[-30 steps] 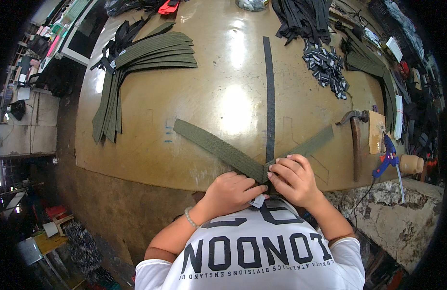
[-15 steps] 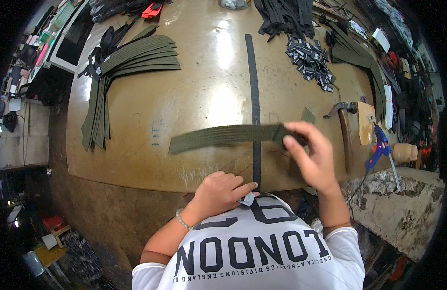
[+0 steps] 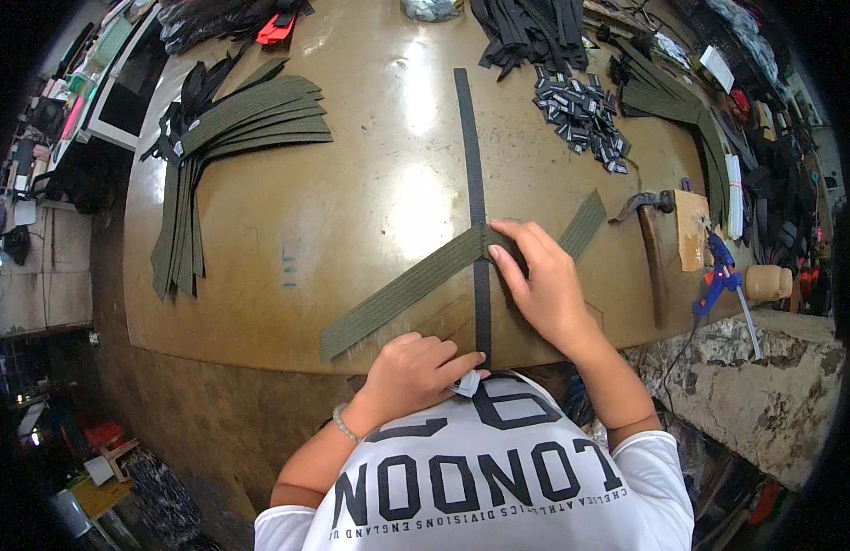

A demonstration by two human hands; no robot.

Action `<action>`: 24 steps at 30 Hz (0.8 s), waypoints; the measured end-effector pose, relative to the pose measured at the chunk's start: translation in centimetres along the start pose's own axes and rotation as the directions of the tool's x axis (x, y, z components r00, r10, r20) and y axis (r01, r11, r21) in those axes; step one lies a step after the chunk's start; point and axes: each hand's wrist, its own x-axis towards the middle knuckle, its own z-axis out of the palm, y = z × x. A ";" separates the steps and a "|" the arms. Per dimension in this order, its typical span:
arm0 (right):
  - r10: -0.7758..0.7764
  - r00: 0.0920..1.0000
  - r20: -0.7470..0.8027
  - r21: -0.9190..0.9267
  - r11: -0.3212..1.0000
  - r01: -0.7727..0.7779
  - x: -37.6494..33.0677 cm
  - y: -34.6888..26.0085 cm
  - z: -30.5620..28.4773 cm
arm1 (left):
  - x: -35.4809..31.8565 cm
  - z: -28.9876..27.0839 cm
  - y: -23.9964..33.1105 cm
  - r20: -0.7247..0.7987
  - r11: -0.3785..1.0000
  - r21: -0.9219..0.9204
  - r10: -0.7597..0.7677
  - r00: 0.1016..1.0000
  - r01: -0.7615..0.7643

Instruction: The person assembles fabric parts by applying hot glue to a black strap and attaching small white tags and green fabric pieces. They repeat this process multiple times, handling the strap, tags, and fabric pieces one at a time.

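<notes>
The olive webbing strap (image 3: 416,286) is lying slantwise across the brown worktop (image 3: 351,184), crossing a long black strap (image 3: 472,174) that is running straight away from the person. The olive strap is looking light, limp and flat, with a ribbed weave that should be giving the fingers purchase; it is likely to flop and twist if lifted by one end, so the crossing point is seeming the best place to take hold and keep it flat. The right hand (image 3: 540,280) is pressing there, fingers extended and bent over the olive strap where it is meeting the black one, the grip loosely closed on the webbing rather than clenched. The left hand (image 3: 416,372) is resting at the near edge of the worktop, fingers curled, pinching the near end of the black strap and a small pale tag (image 3: 466,384). A fanned pile of similar olive straps (image 3: 241,129) is lying far left, a hammer (image 3: 647,243) to the right.
</notes>
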 end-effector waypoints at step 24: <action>0.001 0.999 0.043 -0.175 0.985 0.007 0.5 -0.5 0.0 | 1.3 -1.1 0.7 0.097 0.993 -0.089 -0.065 0.993 0.074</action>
